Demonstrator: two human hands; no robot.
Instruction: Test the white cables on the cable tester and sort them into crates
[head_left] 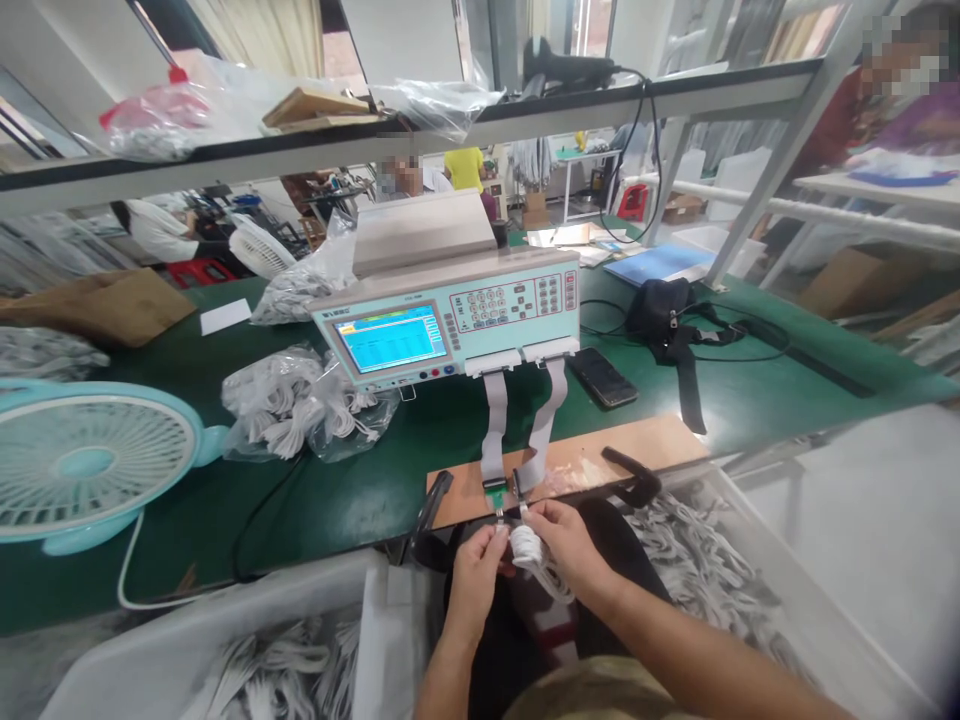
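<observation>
A coiled white cable (538, 562) hangs between my hands at the table's front edge. My left hand (481, 556) pinches one connector end of it, just below a small green circuit board (496, 496). The other end is in the fingers of my right hand (564, 538), close to a second socket beside the board. Whether the plugs are seated in the sockets is too small to tell. Two grey ribbon cables (493, 425) run from these sockets up to a bench tester (450, 320) with a lit blue screen.
A wooden board (637, 450) is clamped at the table edge, with a phone (604, 378) behind it. Bins of white cables stand at lower left (367, 620) and right (825, 640). A fan (86, 462) and bagged cables (285, 405) lie left; a black pouch (660, 312) lies right.
</observation>
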